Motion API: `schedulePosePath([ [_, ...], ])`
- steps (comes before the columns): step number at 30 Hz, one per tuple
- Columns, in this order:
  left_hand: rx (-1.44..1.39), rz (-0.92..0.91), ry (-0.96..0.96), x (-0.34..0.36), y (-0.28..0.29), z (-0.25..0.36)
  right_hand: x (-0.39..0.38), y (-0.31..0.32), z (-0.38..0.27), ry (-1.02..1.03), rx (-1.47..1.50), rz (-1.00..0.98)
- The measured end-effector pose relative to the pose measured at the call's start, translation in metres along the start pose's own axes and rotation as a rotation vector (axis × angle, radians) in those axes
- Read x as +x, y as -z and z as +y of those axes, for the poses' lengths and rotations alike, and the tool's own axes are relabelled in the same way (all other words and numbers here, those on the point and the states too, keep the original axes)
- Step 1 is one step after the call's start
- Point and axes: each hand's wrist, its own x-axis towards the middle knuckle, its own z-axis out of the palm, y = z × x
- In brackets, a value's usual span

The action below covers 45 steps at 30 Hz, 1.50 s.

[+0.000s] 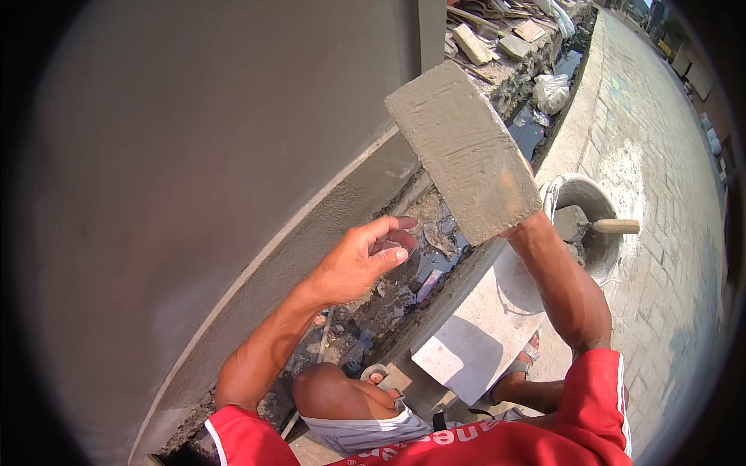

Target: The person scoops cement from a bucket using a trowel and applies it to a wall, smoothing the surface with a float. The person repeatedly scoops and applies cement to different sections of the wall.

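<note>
My right hand (524, 224) is raised behind a plastering float (466, 147), a rectangular board whose face is smeared with grey cement. The board hides most of that hand and whatever handle it grips. Lower and to the left, my left hand (359, 260) reaches over the ditch with nothing in it, fingers curved and apart. Beside it on the left rises a wall (210, 140) of smooth grey plaster, with a rougher rendered band (311, 225) along its foot. Close to my right forearm stands a bucket (610, 264) with grey mortar; a trowel (616, 226) rests in it, its wooden handle over the rim.
Between wall and path runs a ditch (427, 268) with dark water and rubbish. A white slab (478, 334) lies by my feet, below my right arm. Broken bricks (474, 44) and a plastic bag (551, 94) lie farther off. A paved path (660, 155) extends along the right.
</note>
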Motion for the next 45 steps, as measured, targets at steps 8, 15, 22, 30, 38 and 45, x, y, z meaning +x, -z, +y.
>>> schedulePosePath([
  [8, -0.965, -0.386, -0.376, 0.12, -0.043, 0.016, -0.05, -0.013, -0.059, 0.266, -0.715, 0.003],
  [15, -0.964, -0.315, -0.425, 0.151, -0.097, 0.036, -0.068, 0.013, -0.075, -0.111, -0.442, 0.257],
  [22, -1.07, -0.404, -0.315, 0.169, -0.067, 0.003, -0.084, 0.161, -0.168, -0.066, -2.102, 0.066],
  [30, -1.472, -0.244, -0.211, 0.204, -0.109, -0.06, -0.105, 0.262, -0.159, -0.487, -2.703, -0.136],
  [38, -1.436, -0.309, -0.056, 0.215, -0.139, -0.08, -0.109, 0.143, -0.199, -0.672, -2.668, -0.036],
  [45, -1.364, -0.253, 0.059, 0.228, -0.189, -0.095, -0.106, 0.165, -0.177, -0.906, -2.572, -0.2],
])
